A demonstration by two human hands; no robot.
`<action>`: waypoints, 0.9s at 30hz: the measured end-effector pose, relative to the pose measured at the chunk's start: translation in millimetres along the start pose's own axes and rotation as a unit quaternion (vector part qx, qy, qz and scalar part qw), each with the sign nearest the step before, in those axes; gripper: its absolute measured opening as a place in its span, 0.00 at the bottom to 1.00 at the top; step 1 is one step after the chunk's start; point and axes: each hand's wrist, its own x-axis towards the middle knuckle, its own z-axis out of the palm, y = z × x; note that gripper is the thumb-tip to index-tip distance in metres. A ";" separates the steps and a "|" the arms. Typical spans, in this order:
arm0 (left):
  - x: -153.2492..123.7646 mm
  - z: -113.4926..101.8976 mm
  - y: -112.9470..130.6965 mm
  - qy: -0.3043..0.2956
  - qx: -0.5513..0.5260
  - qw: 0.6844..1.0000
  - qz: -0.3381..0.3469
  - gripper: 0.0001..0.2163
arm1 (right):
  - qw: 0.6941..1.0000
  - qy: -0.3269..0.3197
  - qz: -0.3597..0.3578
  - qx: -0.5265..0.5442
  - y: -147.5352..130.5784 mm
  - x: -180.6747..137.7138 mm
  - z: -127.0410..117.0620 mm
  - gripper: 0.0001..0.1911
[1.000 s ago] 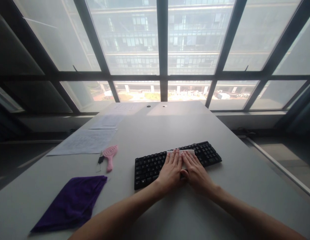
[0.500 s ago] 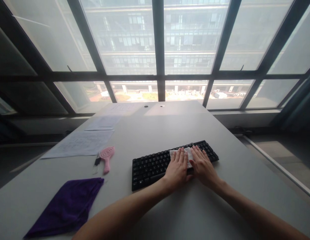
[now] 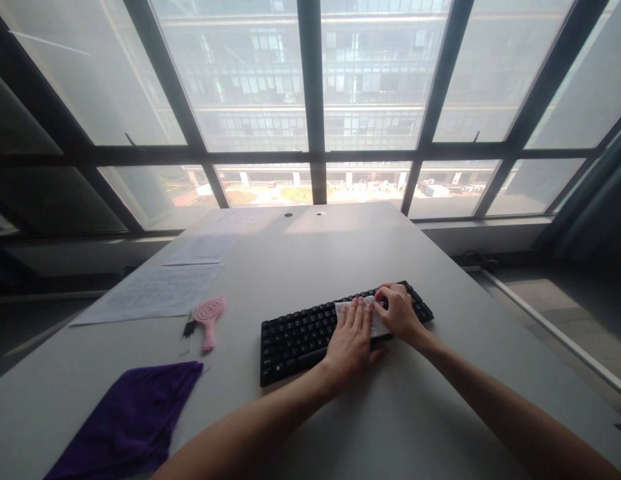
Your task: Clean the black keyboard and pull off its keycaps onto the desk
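Grey table (image 3: 340,253), black keyboard (image 3: 300,333), big windows (image 3: 310,100)

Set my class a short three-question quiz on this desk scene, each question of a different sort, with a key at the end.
1. True or false: the pink hairbrush lies on top of the keyboard.
2. What is pressed under the flat left hand? A) a mouse B) a white wipe C) a notebook
3. Fill in: the purple cloth lies to the ____ of the keyboard, by the person's own sides.

Key: 1 false, it lies on the table beside the keyboard; 2 B; 3 left.
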 end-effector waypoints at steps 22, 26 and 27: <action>111.6 14.6 77.2 -0.038 -0.031 0.999 0.023 0.38 | 0.990 0.036 0.120 -0.064 107.9 2.0 -32.5 0.12; 116.8 22.2 82.0 -0.027 -0.012 0.999 0.035 0.34 | 0.989 0.032 0.146 -0.020 118.1 0.0 -32.5 0.10; 117.0 23.8 81.9 -0.022 -0.004 0.999 0.036 0.32 | 0.988 0.031 0.148 -0.010 119.6 -0.1 -31.6 0.10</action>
